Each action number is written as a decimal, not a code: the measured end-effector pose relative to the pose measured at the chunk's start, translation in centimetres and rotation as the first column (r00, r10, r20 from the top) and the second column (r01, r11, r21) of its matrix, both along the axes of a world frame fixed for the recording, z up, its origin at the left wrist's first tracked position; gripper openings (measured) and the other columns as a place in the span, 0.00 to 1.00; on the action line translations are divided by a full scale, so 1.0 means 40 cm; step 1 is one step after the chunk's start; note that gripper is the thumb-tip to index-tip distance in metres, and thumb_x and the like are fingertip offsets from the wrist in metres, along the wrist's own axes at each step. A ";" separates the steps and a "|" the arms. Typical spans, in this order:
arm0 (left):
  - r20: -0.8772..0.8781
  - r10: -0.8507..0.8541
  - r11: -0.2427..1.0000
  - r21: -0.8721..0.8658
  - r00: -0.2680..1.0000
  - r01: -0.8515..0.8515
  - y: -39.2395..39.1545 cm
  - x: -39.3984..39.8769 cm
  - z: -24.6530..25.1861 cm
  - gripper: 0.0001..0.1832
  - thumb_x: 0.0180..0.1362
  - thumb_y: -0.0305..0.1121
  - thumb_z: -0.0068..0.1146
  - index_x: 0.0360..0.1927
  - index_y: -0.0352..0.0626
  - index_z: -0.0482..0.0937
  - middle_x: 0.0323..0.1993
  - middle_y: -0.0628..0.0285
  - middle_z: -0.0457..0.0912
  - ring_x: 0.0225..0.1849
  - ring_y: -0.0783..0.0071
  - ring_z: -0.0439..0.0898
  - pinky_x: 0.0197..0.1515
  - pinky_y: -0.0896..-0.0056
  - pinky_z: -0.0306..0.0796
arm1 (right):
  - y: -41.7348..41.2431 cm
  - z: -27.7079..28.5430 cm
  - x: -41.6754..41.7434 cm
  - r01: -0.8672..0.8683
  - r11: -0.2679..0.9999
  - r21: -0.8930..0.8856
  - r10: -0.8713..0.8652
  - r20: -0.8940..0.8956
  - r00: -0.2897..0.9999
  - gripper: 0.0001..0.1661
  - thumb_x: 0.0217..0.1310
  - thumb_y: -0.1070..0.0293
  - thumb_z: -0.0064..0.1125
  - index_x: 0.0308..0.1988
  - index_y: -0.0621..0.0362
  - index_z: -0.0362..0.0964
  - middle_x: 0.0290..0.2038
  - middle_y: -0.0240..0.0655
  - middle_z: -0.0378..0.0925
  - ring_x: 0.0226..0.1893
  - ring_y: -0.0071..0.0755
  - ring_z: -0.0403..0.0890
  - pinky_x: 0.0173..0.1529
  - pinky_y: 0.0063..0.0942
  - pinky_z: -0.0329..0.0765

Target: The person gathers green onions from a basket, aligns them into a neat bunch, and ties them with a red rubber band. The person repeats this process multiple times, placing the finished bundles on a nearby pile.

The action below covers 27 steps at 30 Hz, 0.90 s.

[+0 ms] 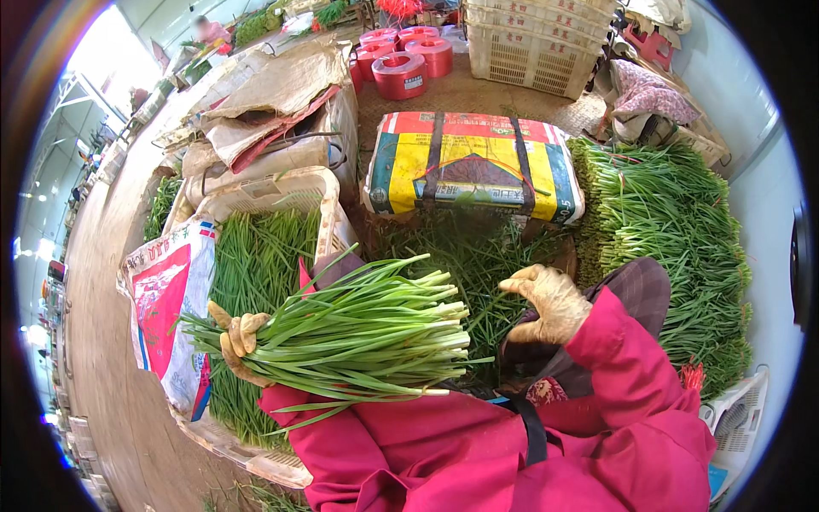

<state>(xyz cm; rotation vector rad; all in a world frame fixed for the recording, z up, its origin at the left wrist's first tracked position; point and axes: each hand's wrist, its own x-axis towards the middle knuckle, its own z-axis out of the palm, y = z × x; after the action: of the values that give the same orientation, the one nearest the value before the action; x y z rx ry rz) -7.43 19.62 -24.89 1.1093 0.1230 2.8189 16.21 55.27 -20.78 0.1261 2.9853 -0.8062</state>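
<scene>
My left hand, in a stained tan glove, grips a thick bunch of garlic chives by its leafy end. The pale cut stems point right, across my lap. My gloved right hand is raised to the right of those stems, apart from them, with fingers curved, thumb apart and nothing held. Under my left hand stands a cream plastic crate filled with more chives. Loose green trimmings lie in front of me between my knees.
A strapped, printed sack bundle lies ahead. To my right, chive bunches are piled by the wall. A printed bag drapes over the crate's left side. Beyond are folded sacks, red twine rolls, stacked crates and a person.
</scene>
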 end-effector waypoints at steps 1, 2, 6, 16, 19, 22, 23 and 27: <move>0.008 -0.043 0.999 0.010 0.999 0.042 -0.003 -0.006 0.000 0.31 0.60 0.25 0.47 0.67 0.26 0.56 0.25 0.70 0.68 0.32 0.78 0.70 0.58 0.71 0.66 | -0.013 0.007 0.004 -0.046 0.943 -0.331 0.034 -0.042 0.999 0.35 0.48 0.54 0.72 0.54 0.55 0.73 0.50 0.41 0.76 0.53 0.47 0.76 0.59 0.43 0.71; 0.015 -0.082 0.996 0.020 0.997 0.082 -0.004 -0.008 0.001 0.32 0.59 0.25 0.48 0.67 0.26 0.57 0.25 0.70 0.69 0.32 0.77 0.70 0.58 0.71 0.66 | -0.046 0.033 -0.007 0.051 0.720 -0.693 0.072 0.147 0.986 0.40 0.48 0.49 0.73 0.55 0.62 0.71 0.46 0.42 0.78 0.50 0.46 0.78 0.59 0.38 0.72; 0.030 -0.059 0.998 0.005 0.998 0.059 0.021 0.005 0.013 0.31 0.57 0.25 0.50 0.65 0.27 0.60 0.25 0.70 0.67 0.32 0.77 0.69 0.58 0.71 0.65 | -0.184 0.059 -0.028 0.014 0.931 -0.364 0.009 0.061 0.998 0.27 0.57 0.49 0.64 0.45 0.62 0.75 0.35 0.45 0.80 0.38 0.48 0.82 0.43 0.39 0.78; 0.033 -0.169 0.985 -0.021 0.985 0.170 0.035 0.012 0.003 0.31 0.59 0.24 0.47 0.68 0.29 0.58 0.24 0.70 0.66 0.31 0.77 0.68 0.57 0.71 0.65 | -0.178 0.088 -0.003 0.146 0.763 -0.629 0.257 0.502 0.826 0.20 0.68 0.52 0.49 0.43 0.55 0.76 0.32 0.47 0.80 0.35 0.54 0.82 0.40 0.46 0.77; -0.031 -0.180 0.984 -0.005 0.983 0.180 0.064 0.021 0.009 0.34 0.57 0.23 0.49 0.69 0.30 0.56 0.23 0.70 0.67 0.30 0.77 0.68 0.55 0.72 0.65 | -0.159 0.082 0.016 -0.038 0.841 -0.540 0.310 0.422 0.852 0.17 0.66 0.52 0.49 0.43 0.48 0.78 0.31 0.46 0.81 0.33 0.51 0.82 0.38 0.44 0.78; -0.073 -0.226 0.974 -0.051 0.971 0.222 0.080 0.022 0.027 0.34 0.61 0.25 0.46 0.71 0.32 0.54 0.23 0.69 0.68 0.30 0.76 0.69 0.55 0.71 0.65 | -0.126 0.057 0.028 -0.168 0.932 -0.320 0.298 0.420 0.857 0.14 0.59 0.55 0.52 0.39 0.45 0.80 0.31 0.43 0.81 0.32 0.50 0.83 0.37 0.43 0.78; -0.058 -0.216 0.976 -0.046 0.975 0.214 0.068 0.016 0.028 0.33 0.61 0.25 0.46 0.71 0.32 0.54 0.23 0.69 0.68 0.30 0.76 0.69 0.54 0.70 0.65 | -0.107 0.029 0.025 -0.263 0.952 -0.156 0.306 0.461 0.833 0.13 0.58 0.56 0.53 0.38 0.46 0.81 0.32 0.42 0.82 0.34 0.50 0.83 0.37 0.42 0.78; -0.107 -0.043 0.997 0.061 0.993 0.050 0.005 -0.012 -0.001 0.31 0.56 0.24 0.53 0.65 0.32 0.63 0.24 0.71 0.69 0.31 0.77 0.70 0.55 0.70 0.65 | 0.003 -0.059 0.099 0.045 0.998 -0.046 -0.023 0.400 0.916 0.15 0.57 0.57 0.63 0.41 0.52 0.82 0.34 0.38 0.83 0.38 0.44 0.84 0.43 0.39 0.79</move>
<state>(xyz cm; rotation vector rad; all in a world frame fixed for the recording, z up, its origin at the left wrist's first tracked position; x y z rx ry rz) -7.92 19.82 -24.92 1.2580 0.0166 2.7416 20.18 55.41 -23.14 0.3027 2.5802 -0.7573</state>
